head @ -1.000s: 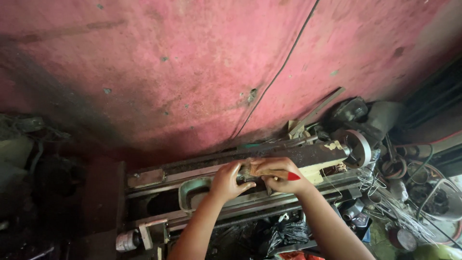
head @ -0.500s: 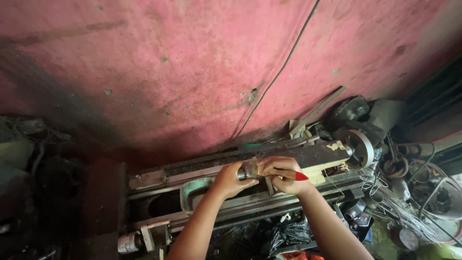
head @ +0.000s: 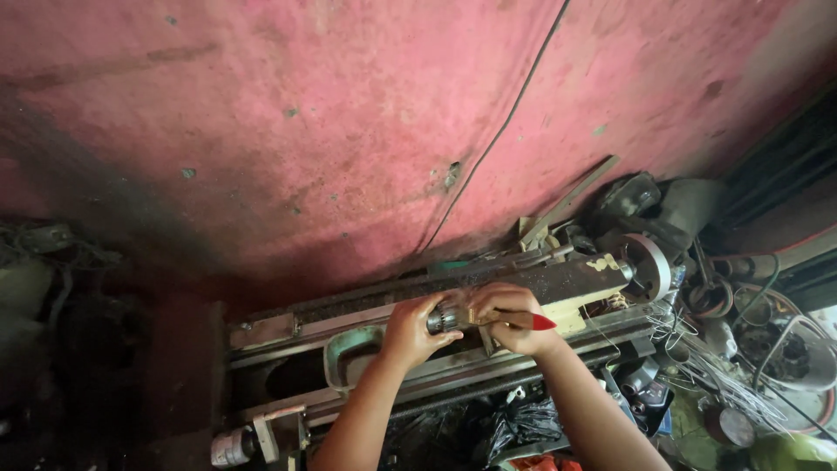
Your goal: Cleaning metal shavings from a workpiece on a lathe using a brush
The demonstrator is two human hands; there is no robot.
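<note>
Just below the centre of the frame the left hand closes around a small knurled metal cylinder above the lathe bed; the right hand, touching the cylinder's other end, pinches a red-handled tool.

Both forearms run off the bottom edge; the left hand and right hand cover most of a small metal part, possibly a chuck; far-right clutter is blurred.
</note>
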